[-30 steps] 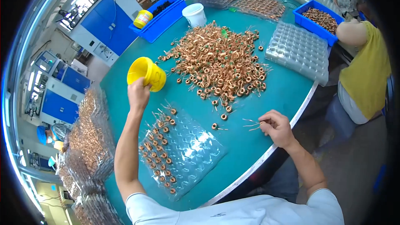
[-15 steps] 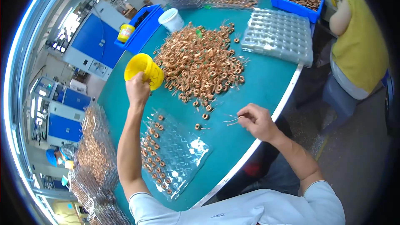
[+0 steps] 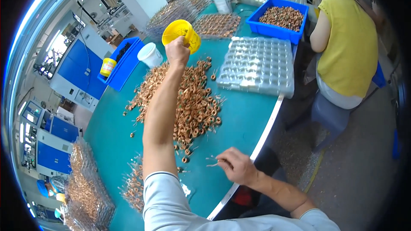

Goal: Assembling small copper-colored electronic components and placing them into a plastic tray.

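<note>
My left hand (image 3: 177,52) grips the rim of a yellow plastic bucket (image 3: 193,42), held tilted above the far side of a heap of copper ring coils (image 3: 195,109). Whether anything lies inside the bucket I cannot see. Near the table's right edge, my right hand (image 3: 237,169) is closed in a pinch. Thin wire leads (image 3: 211,162) stick out to the left from its fingertips; a coil body, if any, is hidden. Left of my left arm lies a clear blister tray holding several coils (image 3: 136,184), partly covered by my sleeve.
A stack of clear trays (image 3: 257,64) stands at the table's right edge. Behind are a blue bin of coils (image 3: 276,34), a white bucket (image 3: 150,55) and a long blue bin (image 3: 122,64). More filled trays (image 3: 85,179) are at left. A person in yellow (image 3: 349,42) sits at right.
My left hand has carried the yellow bucket farther away and to the right, over the heap's far side. My right hand keeps its pinch on the leads. The view has shifted.
</note>
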Demonstrator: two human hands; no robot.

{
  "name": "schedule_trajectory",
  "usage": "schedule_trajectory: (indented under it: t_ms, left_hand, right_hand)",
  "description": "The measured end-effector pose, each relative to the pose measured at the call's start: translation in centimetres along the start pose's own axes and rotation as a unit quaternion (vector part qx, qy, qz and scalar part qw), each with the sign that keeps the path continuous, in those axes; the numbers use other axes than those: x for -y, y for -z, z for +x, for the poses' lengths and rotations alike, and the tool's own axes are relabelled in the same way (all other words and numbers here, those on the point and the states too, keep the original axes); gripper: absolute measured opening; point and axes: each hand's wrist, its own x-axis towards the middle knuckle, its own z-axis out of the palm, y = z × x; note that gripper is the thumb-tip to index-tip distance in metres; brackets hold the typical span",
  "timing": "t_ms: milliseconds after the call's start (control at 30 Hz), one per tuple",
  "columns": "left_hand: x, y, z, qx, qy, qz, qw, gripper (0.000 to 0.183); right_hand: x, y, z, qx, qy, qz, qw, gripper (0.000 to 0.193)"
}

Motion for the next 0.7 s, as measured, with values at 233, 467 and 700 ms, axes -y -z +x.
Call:
schedule_trajectory:
  t_ms: [233, 467, 700]
  left_hand:
    - [0.9, -8.7, 0.9, 0.046, -0.033, 0.023, 0.998, 0.001]
    - [0.0, -7.6, 1.8, 0.378, -0.089, 0.023, 0.921, 0.03]
    - [-2.4, -1.2, -2.8, 0.178, -0.073, 0.043, 0.98, 0.05]
  right_hand:
    - [-0.2, 0.0, 1.1, 0.027, -0.016, 0.002, 1.0, 0.015]
    - [-0.7, -0.1, 0.3, 0.02, -0.018, 0.022, 0.999, 0.016]
    - [-0.2, -0.8, 0.2, -0.012, -0.02, 0.014, 1.0, 0.012]
